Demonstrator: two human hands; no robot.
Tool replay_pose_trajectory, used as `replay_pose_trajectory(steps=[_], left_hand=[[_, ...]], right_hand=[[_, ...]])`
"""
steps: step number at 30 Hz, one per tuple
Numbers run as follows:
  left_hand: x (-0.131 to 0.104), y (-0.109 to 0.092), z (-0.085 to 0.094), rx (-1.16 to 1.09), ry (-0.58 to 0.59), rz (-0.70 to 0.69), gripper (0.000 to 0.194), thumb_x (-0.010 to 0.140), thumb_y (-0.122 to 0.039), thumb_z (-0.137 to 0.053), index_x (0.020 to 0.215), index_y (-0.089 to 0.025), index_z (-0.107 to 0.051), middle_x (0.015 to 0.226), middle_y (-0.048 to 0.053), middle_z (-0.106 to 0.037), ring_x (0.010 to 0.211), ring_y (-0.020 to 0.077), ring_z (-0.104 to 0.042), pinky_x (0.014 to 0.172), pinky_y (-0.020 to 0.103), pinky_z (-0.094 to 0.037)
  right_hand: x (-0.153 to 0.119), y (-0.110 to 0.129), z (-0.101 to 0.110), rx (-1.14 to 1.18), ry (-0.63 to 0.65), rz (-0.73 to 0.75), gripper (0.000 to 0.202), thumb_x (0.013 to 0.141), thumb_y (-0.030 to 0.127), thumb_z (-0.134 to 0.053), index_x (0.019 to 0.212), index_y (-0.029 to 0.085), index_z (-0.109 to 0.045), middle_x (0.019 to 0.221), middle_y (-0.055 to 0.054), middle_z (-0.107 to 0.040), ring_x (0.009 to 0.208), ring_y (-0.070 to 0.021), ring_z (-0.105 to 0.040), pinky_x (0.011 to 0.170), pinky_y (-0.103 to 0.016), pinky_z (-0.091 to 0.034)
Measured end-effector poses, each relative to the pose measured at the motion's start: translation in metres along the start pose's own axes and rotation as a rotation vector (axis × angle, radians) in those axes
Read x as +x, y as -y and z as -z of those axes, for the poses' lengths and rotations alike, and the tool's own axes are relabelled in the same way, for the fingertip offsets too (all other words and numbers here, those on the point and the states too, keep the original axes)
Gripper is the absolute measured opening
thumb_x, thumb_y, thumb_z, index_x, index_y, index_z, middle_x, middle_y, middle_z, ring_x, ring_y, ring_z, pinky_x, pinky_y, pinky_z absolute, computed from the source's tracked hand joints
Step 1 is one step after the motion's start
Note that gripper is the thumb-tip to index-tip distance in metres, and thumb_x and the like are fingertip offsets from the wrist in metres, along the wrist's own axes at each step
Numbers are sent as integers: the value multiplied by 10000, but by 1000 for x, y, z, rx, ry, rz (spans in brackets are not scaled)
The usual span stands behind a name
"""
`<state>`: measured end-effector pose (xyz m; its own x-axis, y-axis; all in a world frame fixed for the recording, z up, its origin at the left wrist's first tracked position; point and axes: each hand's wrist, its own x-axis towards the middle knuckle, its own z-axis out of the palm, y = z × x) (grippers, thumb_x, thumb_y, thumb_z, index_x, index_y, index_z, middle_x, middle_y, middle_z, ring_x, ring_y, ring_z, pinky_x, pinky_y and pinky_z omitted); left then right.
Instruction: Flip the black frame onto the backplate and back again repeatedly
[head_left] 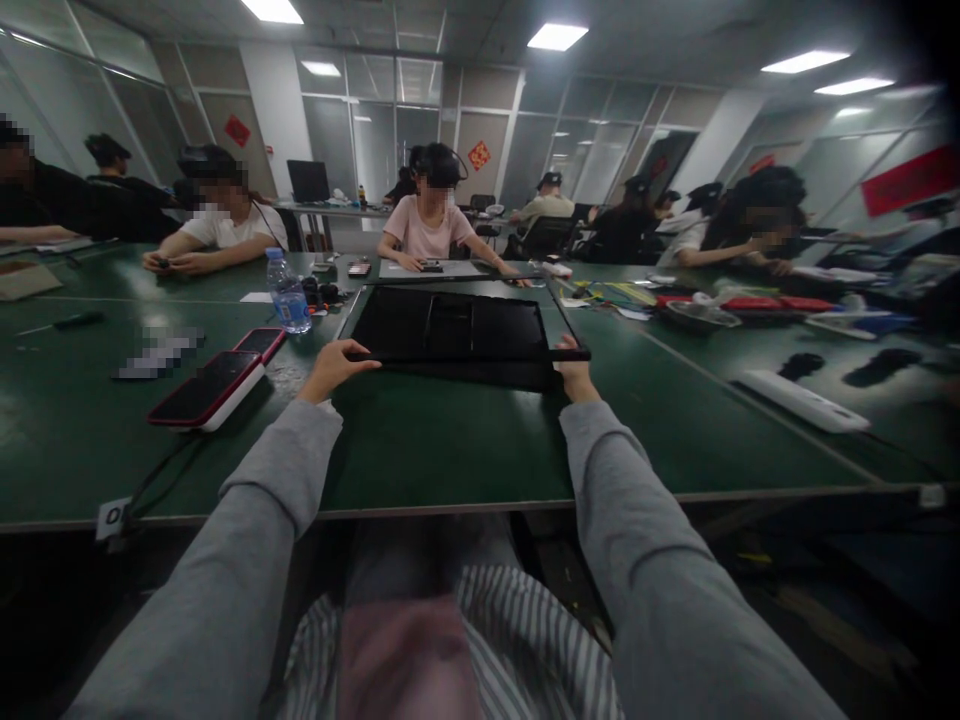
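A thin black rectangular frame (480, 357) is held a little above the table in front of me. My right hand (574, 372) grips its near right corner, fingers curled around the bar. At the near left corner, my left hand (335, 368) has its thumb and fingers closed about the edge; the exact contact is hard to make out. Inside and below the frame's outline, a flat black panel (390, 325) with a raised rectangular middle lies slightly askew, its near right part showing past the front bar.
Left of my hands are a water bottle (288, 295), a phone (210, 388) on a white power strip (232, 400) and a second phone (262, 343). To the right lie another power strip (802, 400) and bagged items (705, 310). A person (427, 235) sits opposite.
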<state>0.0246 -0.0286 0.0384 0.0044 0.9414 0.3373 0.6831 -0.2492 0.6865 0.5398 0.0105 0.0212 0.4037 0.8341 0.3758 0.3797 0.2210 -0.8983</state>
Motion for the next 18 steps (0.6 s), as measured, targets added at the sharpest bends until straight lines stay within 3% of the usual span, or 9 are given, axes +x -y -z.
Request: replay_pose_trajectory(steps=[3, 6, 11, 14, 18], left_hand=[[3, 4, -2, 98, 3, -22, 447, 695, -608, -940, 931, -249, -817, 1091, 93, -808, 1124, 316, -703, 1017, 433, -544], [7, 9, -5, 146, 29, -46, 407, 725, -581, -931, 946, -257, -822, 1126, 89, -804, 1169, 324, -678, 1041, 436, -518], [9, 16, -13, 192, 29, -51, 377, 782, -548, -907, 1003, -258, -814, 1163, 86, -797, 1187, 321, -662, 1059, 445, -489], [7, 21, -18, 220, 19, -46, 358, 792, -547, -907, 995, -268, -809, 1182, 86, -785, 1234, 337, -634, 1077, 468, -468], [6, 25, -22, 210, 35, -79, 341, 802, -544, -902, 975, -266, -808, 1189, 92, -774, 1308, 350, -579, 1115, 494, -435]], right_hand=[[9, -3, 7, 166, 105, -105, 467, 908, 653, -641, 1148, 253, -674, 981, -78, -772, 1014, -256, -763, 963, -455, -648], [12, -8, 12, 154, 230, -94, 445, 812, 549, -798, 1105, 235, -680, 1069, -99, -793, 1100, -281, -760, 1016, -479, -635], [7, -15, 1, -156, 89, 56, 630, 766, 222, -726, 1390, 152, -675, 1329, -161, -766, 1338, -313, -689, 1198, -558, -506], [1, -14, -9, -375, 12, 127, 578, 813, 188, -657, 1386, 138, -714, 1349, -174, -769, 1345, -331, -692, 1225, -576, -472], [-2, -14, -16, -494, -26, 165, 528, 863, 203, -634, 1378, 161, -742, 1344, -150, -781, 1324, -336, -706, 1213, -574, -487]])
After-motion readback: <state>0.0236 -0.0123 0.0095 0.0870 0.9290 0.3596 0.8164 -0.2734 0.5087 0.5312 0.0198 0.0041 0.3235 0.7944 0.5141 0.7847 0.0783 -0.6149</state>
